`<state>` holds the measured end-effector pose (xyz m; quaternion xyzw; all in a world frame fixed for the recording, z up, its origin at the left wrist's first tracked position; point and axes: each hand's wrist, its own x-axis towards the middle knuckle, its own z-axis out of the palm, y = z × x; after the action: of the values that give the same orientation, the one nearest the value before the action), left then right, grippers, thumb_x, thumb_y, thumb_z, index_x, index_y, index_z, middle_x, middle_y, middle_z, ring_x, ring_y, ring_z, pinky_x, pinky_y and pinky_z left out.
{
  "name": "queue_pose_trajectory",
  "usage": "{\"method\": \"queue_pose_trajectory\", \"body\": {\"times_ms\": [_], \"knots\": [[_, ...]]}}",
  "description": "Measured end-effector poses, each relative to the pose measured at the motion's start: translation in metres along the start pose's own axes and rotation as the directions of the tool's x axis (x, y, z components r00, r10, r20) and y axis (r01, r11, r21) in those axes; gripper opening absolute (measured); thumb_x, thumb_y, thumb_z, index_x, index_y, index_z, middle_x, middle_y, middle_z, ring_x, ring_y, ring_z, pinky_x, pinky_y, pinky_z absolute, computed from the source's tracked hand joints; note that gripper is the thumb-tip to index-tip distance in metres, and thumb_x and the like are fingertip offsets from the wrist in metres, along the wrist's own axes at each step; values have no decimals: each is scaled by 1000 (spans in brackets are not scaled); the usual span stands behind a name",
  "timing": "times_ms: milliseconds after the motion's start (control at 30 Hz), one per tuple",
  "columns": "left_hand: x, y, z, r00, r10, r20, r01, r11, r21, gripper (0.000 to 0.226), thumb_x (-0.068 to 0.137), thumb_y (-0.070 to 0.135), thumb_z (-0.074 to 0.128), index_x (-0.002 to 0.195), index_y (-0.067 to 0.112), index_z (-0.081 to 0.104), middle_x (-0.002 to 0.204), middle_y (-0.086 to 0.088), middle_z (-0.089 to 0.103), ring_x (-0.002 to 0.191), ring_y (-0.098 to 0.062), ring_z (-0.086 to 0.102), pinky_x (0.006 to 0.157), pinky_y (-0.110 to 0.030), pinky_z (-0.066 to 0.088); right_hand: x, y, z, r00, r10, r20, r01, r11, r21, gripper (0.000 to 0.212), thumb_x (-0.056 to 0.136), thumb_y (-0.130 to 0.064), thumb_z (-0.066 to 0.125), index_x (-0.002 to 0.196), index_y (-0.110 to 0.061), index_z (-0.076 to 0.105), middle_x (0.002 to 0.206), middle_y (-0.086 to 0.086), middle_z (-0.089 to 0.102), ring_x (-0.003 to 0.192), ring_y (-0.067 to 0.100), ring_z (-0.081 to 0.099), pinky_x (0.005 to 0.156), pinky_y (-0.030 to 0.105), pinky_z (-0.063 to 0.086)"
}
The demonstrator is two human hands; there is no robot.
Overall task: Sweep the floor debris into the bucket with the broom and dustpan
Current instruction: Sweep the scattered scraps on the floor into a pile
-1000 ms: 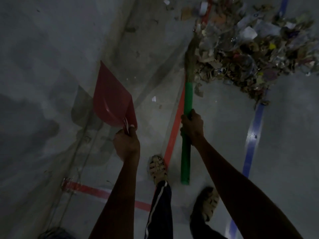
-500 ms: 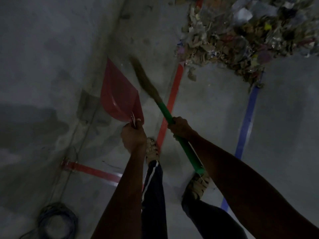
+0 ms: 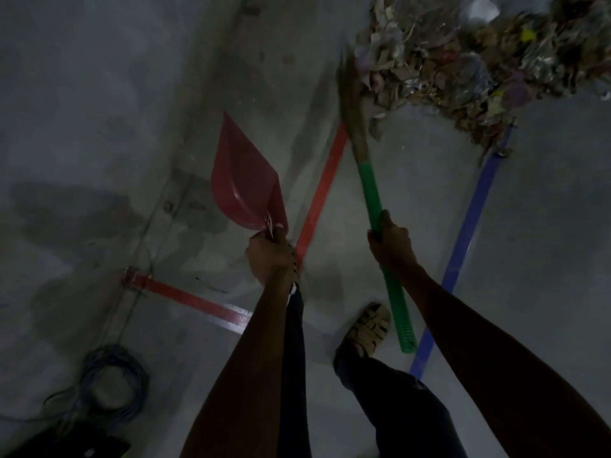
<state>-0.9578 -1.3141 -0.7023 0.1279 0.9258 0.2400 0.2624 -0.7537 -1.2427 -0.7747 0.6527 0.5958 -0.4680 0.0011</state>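
Progress: debris pile [image 3: 469,61] is seen uncollected on the floor [image 3: 545,226]; no bucket is shown, so most of the task is judged outstanding
Dustpan [image 3: 244,180]: held clear of the floor, mouth pointed away from the person
Broom [image 3: 370,180]: long axis directed away, bristles at the pile's near edge
Left hand [image 3: 269,256]: grip clenched on the dustpan handle
Right hand [image 3: 391,242]: grip wrapped round the green shaft

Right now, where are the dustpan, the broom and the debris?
dustpan [image 3: 244,180]: head view, red scoop.
broom [image 3: 372,193]: head view, green handle.
debris [image 3: 463,61]: head view, middle of the pile.
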Motion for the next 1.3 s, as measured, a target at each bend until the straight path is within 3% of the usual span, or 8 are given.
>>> {"method": "queue_pose_trajectory", "body": {"times_ms": [167,300,433,633,833,967,1167,1300], "knots": [[-9,-2,2,998,-15,-57,14,1000,-10,37,97,35,59,107,2,72,105,-17,72,97,-32,67,70,-27,41,-2,-10,32,981,-113,159,129,987,-98,58,104,-21,52,154,-6,27,109,19,65,69,21,56,57,24,45],[-7,-12,-6,993,-72,-93,69,997,-43,38,97,36,58,106,1,71,103,-16,71,96,-31,67,70,-28,40,15,-17,53,960,-24,280,76,982,-175,38,100,-19,56,136,-7,48,105,11,62,64,13,56,42,17,39],[-5,-36,-19,976,-169,-137,164,985,-46,41,97,38,57,108,1,70,106,-18,70,99,-34,65,74,-32,43,15,-24,71,981,85,175,-57,985,-160,33,100,-20,56,127,-3,48,97,8,58,65,18,62,43,23,47],[-1,-81,-46,930,-333,-158,323,943,-84,49,97,45,55,107,-1,68,106,-19,68,101,-36,65,82,-40,51,2,-52,104,981,-99,167,103,995,-10,28,98,-18,54,124,-9,49,85,16,66,63,31,69,53,46,61],[14,-116,-72,850,-480,-215,451,876,-172,43,98,41,55,104,0,66,107,-19,67,102,-38,63,85,-42,51,3,-102,142,831,-311,461,377,925,-55,50,100,-17,55,148,-12,42,87,13,64,58,21,60,42,19,48],[27,-134,-80,828,-507,-240,466,860,-211,42,97,41,56,96,1,69,98,-20,69,94,-37,65,79,-40,51,11,-142,185,714,-306,630,517,837,-179,46,96,-19,59,141,-9,50,105,19,68,79,31,68,62,31,57],[46,-144,-85,806,-532,-260,485,845,-226,43,97,40,56,92,-1,67,97,-22,68,93,-38,65,75,-36,48,28,-171,226,808,-40,588,241,933,-268,38,92,-20,62,127,-5,58,96,12,64,66,24,69,54,32,59],[57,-140,-90,814,-524,-252,491,852,-184,42,98,39,55,94,0,68,100,-21,68,98,-37,64,76,-36,46,41,-162,213,870,-47,491,202,942,-269,36,94,-20,58,127,-6,59,100,11,65,65,21,66,46,22,50]]}}
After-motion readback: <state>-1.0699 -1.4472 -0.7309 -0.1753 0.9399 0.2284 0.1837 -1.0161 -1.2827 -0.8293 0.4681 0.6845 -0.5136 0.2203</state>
